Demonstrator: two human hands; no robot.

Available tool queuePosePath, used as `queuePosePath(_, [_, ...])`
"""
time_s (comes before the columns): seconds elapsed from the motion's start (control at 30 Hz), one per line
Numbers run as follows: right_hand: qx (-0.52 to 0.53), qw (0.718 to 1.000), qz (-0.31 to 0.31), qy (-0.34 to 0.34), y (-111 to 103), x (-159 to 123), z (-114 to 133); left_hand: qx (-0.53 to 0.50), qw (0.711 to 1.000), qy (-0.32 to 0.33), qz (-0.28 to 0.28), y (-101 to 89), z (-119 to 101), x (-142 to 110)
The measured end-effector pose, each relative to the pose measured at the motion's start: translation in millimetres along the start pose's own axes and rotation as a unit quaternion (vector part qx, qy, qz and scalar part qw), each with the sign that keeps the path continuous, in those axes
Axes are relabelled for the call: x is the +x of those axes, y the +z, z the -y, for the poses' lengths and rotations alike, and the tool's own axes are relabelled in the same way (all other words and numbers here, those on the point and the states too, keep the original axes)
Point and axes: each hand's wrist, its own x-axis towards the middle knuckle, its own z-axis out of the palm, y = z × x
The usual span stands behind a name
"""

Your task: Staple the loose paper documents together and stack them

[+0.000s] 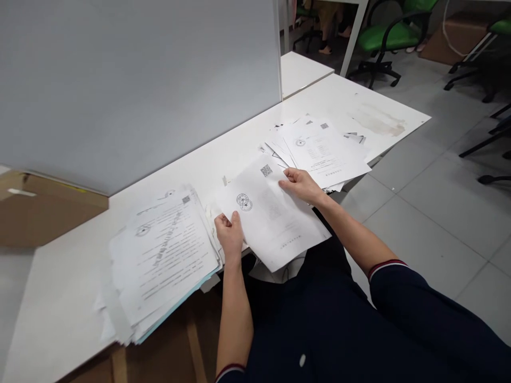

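Observation:
My left hand (229, 234) pinches the near left edge of a printed white sheet (271, 215) that carries a round stamp and a QR code. My right hand (301, 183) grips the same sheet at its far right edge, fingers curled over it. The sheet lies at the front edge of the white desk (64, 298), partly overhanging my lap. A thick stack of printed papers (159, 260) sits to the left of my left hand. A looser spread of papers (323, 149) lies to the right, just behind my right hand.
A grey partition panel (136, 80) stands along the back of the desk. A brown cardboard box (43, 213) shows at the left behind it. Green office chairs (389, 34) and grey floor tiles (439, 202) lie to the right, with someone's feet far off.

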Motion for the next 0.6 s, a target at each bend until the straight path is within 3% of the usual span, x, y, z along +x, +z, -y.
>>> queuePosePath(0.1, [-0.018,0.998,0.036,-0.048,-2,-4,14,-0.143,0.986,-0.063,0.053,-2.5,-8,-6])
queuePosePath(0.23, [0.028,0.99,0.037,-0.133,-2,-9,38,-0.285,0.951,-0.032,0.112,-15.6,-33,-12])
queuePosePath(0.3, [0.069,0.981,0.02,-0.182,-1,-10,53,-0.3,0.949,0.031,0.095,-26.4,-53,-14])
queuePosePath(0.4, [0.107,0.966,-0.015,-0.233,0,-9,73,-0.266,0.948,0.172,-0.025,-42.7,-83,-17])
queuePosePath(0.47, [0.117,0.963,-0.033,-0.24,1,-6,77,-0.231,0.942,0.226,-0.085,-49.7,-93,-18])
queuePosePath(0.53, [0.121,0.966,-0.036,-0.228,3,-1,71,-0.209,0.943,0.236,-0.11,-51.8,-93,-17])
queuePosePath(0.6, [0.128,0.971,-0.018,-0.203,8,5,56,-0.194,0.953,0.21,-0.1,-49.3,-84,-14])
